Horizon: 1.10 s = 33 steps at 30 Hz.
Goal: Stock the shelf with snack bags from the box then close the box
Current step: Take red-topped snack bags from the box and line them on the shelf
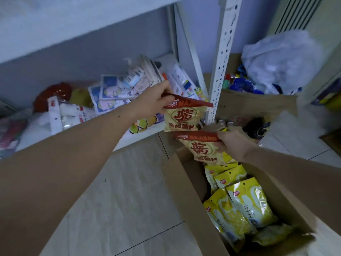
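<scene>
While the left hand pinches one red-topped bag by its top edge, out near the shelf, the right hand grips a second matching bag just below it, over the open box. Both bags hang close together, corners nearly touching. Yellow bags lie heaped inside the box. On the shelf sits a jumble of packets. Beyond the upright post stands another carton with a white plastic bag on top.

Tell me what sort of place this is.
Probably a shop stockroom or storage corner: a white metal shelf piled with mixed snack packets, an open cardboard box of yellow snack bags, and another full carton beside it.
</scene>
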Motion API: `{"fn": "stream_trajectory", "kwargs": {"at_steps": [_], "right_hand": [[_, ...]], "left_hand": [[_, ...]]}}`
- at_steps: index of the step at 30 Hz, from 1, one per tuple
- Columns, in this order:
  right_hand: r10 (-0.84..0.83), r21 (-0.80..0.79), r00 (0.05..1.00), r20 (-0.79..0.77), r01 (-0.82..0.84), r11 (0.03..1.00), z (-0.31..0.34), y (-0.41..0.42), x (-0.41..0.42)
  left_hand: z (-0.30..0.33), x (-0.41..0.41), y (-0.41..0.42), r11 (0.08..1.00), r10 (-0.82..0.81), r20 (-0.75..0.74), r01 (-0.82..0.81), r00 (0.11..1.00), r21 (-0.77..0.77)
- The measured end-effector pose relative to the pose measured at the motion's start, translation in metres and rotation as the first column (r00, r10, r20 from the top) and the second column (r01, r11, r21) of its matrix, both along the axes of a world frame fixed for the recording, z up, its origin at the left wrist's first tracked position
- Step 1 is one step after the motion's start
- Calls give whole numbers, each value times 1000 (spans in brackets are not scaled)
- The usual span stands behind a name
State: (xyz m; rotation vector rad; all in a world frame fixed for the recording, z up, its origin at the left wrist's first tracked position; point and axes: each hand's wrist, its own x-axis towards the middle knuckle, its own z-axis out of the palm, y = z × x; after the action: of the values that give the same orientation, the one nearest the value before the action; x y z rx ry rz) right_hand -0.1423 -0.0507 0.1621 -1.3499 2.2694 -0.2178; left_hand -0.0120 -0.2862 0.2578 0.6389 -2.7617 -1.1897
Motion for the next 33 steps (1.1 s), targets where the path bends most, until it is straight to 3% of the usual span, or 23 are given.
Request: {"fn": "stream_trajectory", "kwargs": {"at_steps": [7, 13, 18, 23, 33], "right_hand": [[44, -159, 999, 13, -41, 986, 143, -7, 8], [123, -237, 985, -117, -148, 960, 257, -15, 19], [209, -274, 962, -175, -252, 928, 347, -22, 34], [234, -358, 950, -208, -297, 885, 416, -43, 51], [282, -447, 943, -175, -331, 831, 482, -144, 120]], "left_hand": [[145, 35, 11, 991, 116, -139, -124, 984, -51], [260, 65, 34, 974, 226, -207, -223, 952, 36], [341, 90, 47, 950, 254, -291, -294, 922, -103], [401, 124, 32, 856, 335, -440, -464, 833, -228], [452, 205, -48, 697, 338, -435, -533, 834, -480]]}}
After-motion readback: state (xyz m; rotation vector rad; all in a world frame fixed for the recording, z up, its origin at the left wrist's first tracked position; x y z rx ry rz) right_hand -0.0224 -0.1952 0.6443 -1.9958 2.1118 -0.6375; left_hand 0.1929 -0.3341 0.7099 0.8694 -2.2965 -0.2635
